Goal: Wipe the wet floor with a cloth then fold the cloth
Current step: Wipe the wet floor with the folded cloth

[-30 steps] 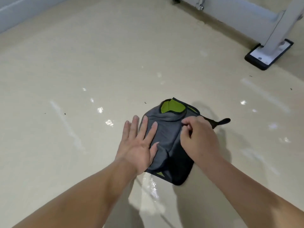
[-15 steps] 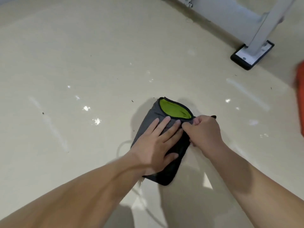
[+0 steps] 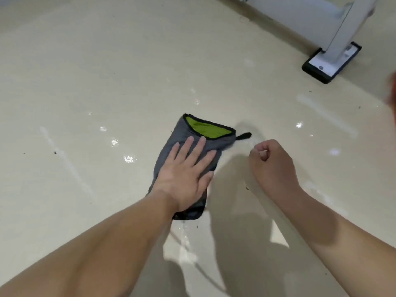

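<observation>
A grey cloth [image 3: 184, 133] with a green inner side and black trim lies folded into a narrow strip on the cream floor [image 3: 107, 71]. Its black hanging loop sticks out at the far right corner. My left hand [image 3: 186, 172] lies flat on the cloth's middle and near end, fingers spread, pressing it down. My right hand [image 3: 272, 166] hovers to the right of the cloth, curled into a loose fist, holding nothing and not touching the cloth.
Small wet spots [image 3: 128, 158] glint on the floor left of the cloth and far right. A wet streak [image 3: 184, 243] runs toward me below the cloth. A white frame leg on a black foot [image 3: 330, 63] stands at the far right. An orange blur [image 3: 393, 88] touches the right edge.
My right hand let go of the cloth's far edge and pulled away to the right into a fist. My left hand stayed pressed flat on the folded cloth.
</observation>
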### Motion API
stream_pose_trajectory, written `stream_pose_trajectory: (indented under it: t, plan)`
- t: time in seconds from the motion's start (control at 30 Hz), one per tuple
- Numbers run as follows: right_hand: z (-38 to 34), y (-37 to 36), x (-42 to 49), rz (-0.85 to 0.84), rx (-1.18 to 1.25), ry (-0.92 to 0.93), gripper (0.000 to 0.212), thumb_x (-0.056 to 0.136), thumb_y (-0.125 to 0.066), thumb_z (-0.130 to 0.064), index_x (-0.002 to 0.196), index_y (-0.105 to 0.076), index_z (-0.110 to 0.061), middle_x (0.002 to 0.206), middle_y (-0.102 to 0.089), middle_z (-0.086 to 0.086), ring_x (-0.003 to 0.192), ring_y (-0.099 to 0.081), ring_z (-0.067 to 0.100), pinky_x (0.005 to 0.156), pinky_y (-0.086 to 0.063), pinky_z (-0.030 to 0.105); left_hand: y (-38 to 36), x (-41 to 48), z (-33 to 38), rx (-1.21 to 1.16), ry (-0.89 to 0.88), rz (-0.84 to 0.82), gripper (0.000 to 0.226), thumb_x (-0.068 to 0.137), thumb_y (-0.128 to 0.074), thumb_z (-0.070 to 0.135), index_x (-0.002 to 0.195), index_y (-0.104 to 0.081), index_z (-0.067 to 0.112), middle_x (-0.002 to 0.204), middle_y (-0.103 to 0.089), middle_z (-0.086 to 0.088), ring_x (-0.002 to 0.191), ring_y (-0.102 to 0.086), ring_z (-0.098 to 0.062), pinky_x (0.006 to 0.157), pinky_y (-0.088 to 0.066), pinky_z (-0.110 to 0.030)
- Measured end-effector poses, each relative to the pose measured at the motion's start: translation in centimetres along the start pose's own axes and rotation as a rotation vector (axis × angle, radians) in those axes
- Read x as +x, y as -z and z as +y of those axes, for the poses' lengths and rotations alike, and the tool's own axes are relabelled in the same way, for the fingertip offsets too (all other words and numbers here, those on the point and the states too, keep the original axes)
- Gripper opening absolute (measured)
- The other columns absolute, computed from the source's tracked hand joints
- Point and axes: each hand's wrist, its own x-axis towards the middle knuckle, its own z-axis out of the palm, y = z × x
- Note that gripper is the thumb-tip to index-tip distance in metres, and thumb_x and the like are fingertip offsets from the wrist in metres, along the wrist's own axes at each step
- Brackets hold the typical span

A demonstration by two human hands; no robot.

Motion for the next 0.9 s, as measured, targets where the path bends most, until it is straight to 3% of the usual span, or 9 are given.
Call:
stream_pose_trajectory:
  t: [0.07,0.2,0.33,0.4,0.5,0.63,0.7,0.8,0.9]
  plan:
    - [-1.8,-1.7,-0.9,-0.074,0.014,0.037,0.006,0.098,-0.052,-0.031,0.101,-0.057,-0.030,0.072,-0.060,-0.015,0.066,-0.060,0.012,0.064,-0.050,0.033,0.4,-1.7,-6.1,-0.029,0.186,-0.014,0.063,0.103,-0.004,0.060,0.162,0.004,0.040,0.169,0.023,0.005,0.155,0.024,-0.021,0.127,0.010,-0.045]
    - [-5.5,-5.0,-3.7,-0.250,0.010,0.078,0.008,0.097,-0.057,-0.028,0.091,-0.061,-0.028,0.074,-0.061,-0.011,0.063,-0.058,0.010,0.059,-0.048,0.029,0.2,-7.6,-15.3,-0.124,0.511,-0.088,0.067,0.101,-0.002,0.061,0.161,0.011,0.038,0.168,0.026,0.002,0.155,0.024,-0.024,0.127,0.007,-0.048]
    - [-7.2,-6.2,-7.9,-0.462,-0.336,0.103,0.012,0.098,-0.048,-0.042,0.103,-0.055,-0.035,0.089,-0.068,-0.014,0.077,-0.068,0.014,0.075,-0.058,0.037,-1.3,-10.0,-14.9,-0.131,0.554,-0.033,0.067,0.102,-0.002,0.059,0.163,0.010,0.032,0.170,0.021,-0.002,0.156,0.020,-0.032,0.125,0.006,-0.055]
    - [-7.3,-5.5,-10.2,-0.460,-0.530,0.115,0.014,0.098,-0.044,-0.041,0.105,-0.055,-0.036,0.091,-0.068,-0.017,0.084,-0.067,0.012,0.079,-0.056,0.035,-1.8,-9.9,-12.7,-0.113,0.453,0.003,0.066,0.104,-0.003,0.056,0.163,0.006,0.029,0.171,0.016,-0.003,0.156,0.017,-0.036,0.125,0.004,-0.057]
    - [-6.4,-4.0,-13.1,-0.377,-0.586,0.051,0.016,0.095,-0.043,-0.037,0.096,-0.059,-0.032,0.087,-0.068,-0.017,0.086,-0.065,0.013,0.076,-0.054,0.032,-2.2,-10.3,-7.1,-0.091,0.137,0.057,0.065,0.105,-0.011,0.052,0.164,-0.009,0.026,0.173,0.003,-0.005,0.156,0.009,-0.040,0.124,-0.001,-0.060]
    - [-3.4,-2.9,-17.5,-0.207,-0.602,-0.062,0.017,0.097,-0.044,-0.038,0.092,-0.057,-0.029,0.087,-0.067,-0.010,0.087,-0.064,0.023,0.075,-0.053,0.036,-3.2,-13.1,2.1,-0.018,-0.425,-0.090,0.064,0.106,-0.018,0.051,0.164,-0.016,0.024,0.173,0.008,-0.003,0.154,0.021,-0.039,0.122,0.008,-0.060]
    - [-1.9,-1.9,-19.8,-0.226,-0.611,-0.146,0.014,0.097,-0.047,-0.037,0.095,-0.058,-0.029,0.087,-0.068,-0.006,0.087,-0.065,0.025,0.081,-0.055,0.041,-3.1,-13.7,4.8,0.057,-0.653,-0.185,0.062,0.107,-0.016,0.053,0.163,-0.016,0.029,0.172,0.008,0.002,0.154,0.025,-0.035,0.121,0.013,-0.059]
    - [-1.4,0.4,-24.9,-0.353,-0.703,-0.269,0.024,0.095,-0.049,-0.041,0.110,-0.061,-0.026,0.098,-0.070,-0.005,0.093,-0.066,0.022,0.088,-0.055,0.038,-1.1,-13.5,5.5,0.029,-0.765,-0.309,0.058,0.108,-0.015,0.053,0.163,-0.012,0.035,0.171,0.011,0.008,0.155,0.023,-0.028,0.124,0.016,-0.052]
    - [-1.9,2.9,-28.8,-0.427,-0.908,-0.257,0.036,0.100,-0.041,-0.045,0.128,-0.054,-0.028,0.118,-0.065,-0.007,0.109,-0.064,0.020,0.092,-0.054,0.036,1.5,-13.4,4.8,0.032,-0.739,-0.298,0.056,0.110,-0.018,0.045,0.163,-0.004,0.036,0.171,0.015,0.006,0.156,0.020,-0.026,0.127,0.009,-0.047]
